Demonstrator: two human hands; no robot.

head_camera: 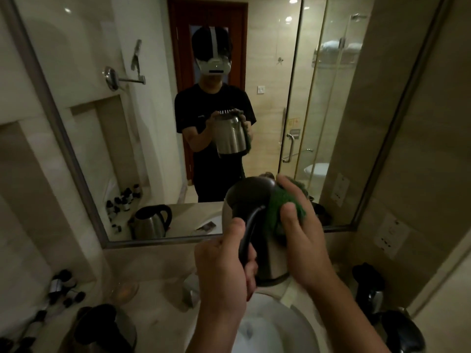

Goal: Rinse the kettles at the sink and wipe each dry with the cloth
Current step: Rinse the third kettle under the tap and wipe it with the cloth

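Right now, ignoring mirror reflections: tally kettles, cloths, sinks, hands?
Kettles: 4 (held kettle, left kettle, near right kettle, far right kettle; the right pair are dim but look like kettles)
Cloths: 1 (green cloth)
Sinks: 1 (sink)
Hands: 2 (left hand, right hand)
Total: 8

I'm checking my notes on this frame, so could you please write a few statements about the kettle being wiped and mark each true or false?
1. The left hand grips the kettle by its black handle. True.
2. The right hand presses a white cloth on the kettle. False: the cloth is green.
3. The kettle is held over the sink. True.
4. The kettle stands on the counter. False: it is held in the air.
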